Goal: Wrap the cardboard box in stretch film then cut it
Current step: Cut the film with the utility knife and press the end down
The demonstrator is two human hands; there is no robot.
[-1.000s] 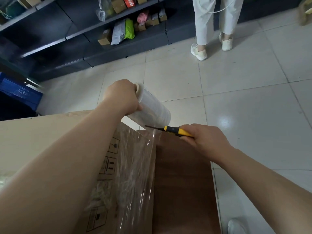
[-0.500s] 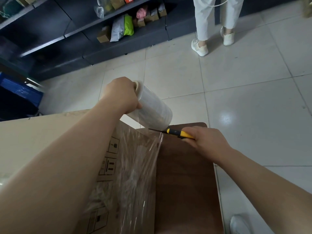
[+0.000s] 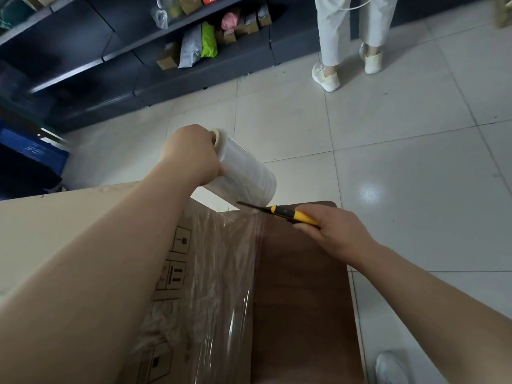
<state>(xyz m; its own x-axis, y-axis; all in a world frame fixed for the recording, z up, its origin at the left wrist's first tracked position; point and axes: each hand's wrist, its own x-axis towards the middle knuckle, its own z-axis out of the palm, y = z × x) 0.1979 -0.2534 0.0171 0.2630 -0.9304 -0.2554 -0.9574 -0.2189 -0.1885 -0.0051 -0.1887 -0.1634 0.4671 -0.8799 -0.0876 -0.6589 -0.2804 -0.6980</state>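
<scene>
Nearest, the cardboard box [image 3: 180, 261] fills the lower left. Its printed side is already under stretch film [image 3: 232, 261] and stands along the left edge of the brown surface [image 3: 304, 300]. Towards that surface's far edge, the right hand [image 3: 335, 234] is curled round the yellow handle of a cutter [image 3: 293, 215], whose blade lies against the film where it runs taut up to the roll [image 3: 246, 176]. The left hand [image 3: 191, 156] grips the roll's end, raised just past the box's far corner. The wrapping looks done, so this is the cutting step. Next, the blade needs drawing across the film's full width, with the sheet held tight. Beyond are floor tiles, dark shelving [image 3: 116, 59] and another person's legs [image 3: 329, 31].
</scene>
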